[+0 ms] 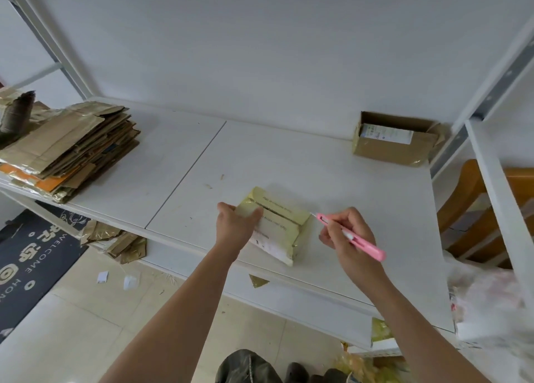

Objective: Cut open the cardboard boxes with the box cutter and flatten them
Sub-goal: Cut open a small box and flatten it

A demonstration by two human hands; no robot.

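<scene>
A white table (289, 157) against a bare wall carries flattened cardboard (69, 148) far left and a brown box (396, 140) far right. Near the front edge the left hand (235, 223) grips a small yellowish box (277, 226) — its print unreadable — while the right hand (348, 235) pinches a pink box cutter (351, 236), blade tip just beside the box.

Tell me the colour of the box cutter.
Pink, with a white part near the middle; the head view shows the box cutter in the right hand.

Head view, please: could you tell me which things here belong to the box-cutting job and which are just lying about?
Job:
- small pale yellow cardboard box, gripped by the left hand
- pink box cutter, held in the right hand
- brown open cardboard box
- stack of flattened brown cardboard

Lying about:
- dark welcome doormat
- orange wooden chair
- paper scraps on the floor
</scene>
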